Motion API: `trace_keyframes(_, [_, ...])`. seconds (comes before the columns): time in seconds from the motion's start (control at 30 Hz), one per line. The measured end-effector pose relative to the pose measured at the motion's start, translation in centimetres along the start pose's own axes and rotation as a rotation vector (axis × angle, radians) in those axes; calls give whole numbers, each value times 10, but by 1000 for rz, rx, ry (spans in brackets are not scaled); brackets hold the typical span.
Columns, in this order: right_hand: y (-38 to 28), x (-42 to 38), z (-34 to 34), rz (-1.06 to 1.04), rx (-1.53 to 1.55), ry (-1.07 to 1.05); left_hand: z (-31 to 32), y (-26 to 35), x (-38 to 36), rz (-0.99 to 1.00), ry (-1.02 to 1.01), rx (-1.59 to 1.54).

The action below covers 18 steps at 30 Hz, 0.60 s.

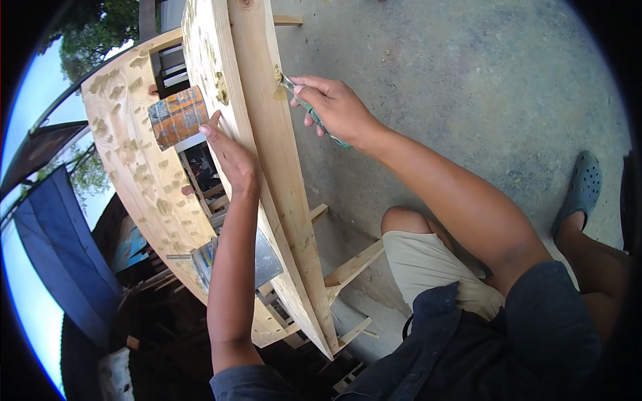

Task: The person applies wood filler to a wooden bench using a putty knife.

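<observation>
My right hand (338,110) is closed around the green handle of a putty knife (313,120). The knife's blade meets the outer edge of a long pale wooden board (267,134), where a dab of brownish putty (279,75) sits. My left hand (233,160) lies on the adjoining wooden face with fingers stretched out, holding nothing. Just beyond its fingertips is a paint-smeared orange tin can (178,119). A thicker smear of putty (221,88) marks the wood near that can.
Another wooden panel (127,134), dotted with putty patches, spreads to the left. A grey metal container (269,259) is partly hidden behind my left forearm. Wooden legs (354,264) stick out low over the concrete floor (435,80). A clog-shod foot (580,190) is at the right.
</observation>
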State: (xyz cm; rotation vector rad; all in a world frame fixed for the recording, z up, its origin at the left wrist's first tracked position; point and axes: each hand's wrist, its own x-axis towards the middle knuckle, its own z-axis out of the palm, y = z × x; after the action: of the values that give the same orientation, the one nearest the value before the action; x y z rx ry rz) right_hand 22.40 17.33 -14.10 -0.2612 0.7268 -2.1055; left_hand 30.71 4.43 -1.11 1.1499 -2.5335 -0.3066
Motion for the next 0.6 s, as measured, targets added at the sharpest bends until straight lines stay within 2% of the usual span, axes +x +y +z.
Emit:
trace_keyframes(0.07, [12,-15,-1,86,-60,10,0,1,-3,51,36,49])
trace_keyframes(0.2, [55,-59,-2,229,-200,-57,-1,4,-5,34,32,62])
trace_keyframes(0.27, [87,-88,1,53,-497,-147,-1,1,-2,20,30,52])
trace_keyframes(0.3, [107,-102,3,59,-496,-153,-1,0,-3,12,31,55])
trace_keyframes(0.37, [137,-126,9,-174,-539,-240,-1,1,-2,20,16,32])
trace_keyframes(0.5, [134,-155,29,-105,-552,-329,-1,0,-3,20,19,8])
trace_keyframes(0.6, [132,-160,38,-82,-687,-399,-1,2,-6,45,37,52])
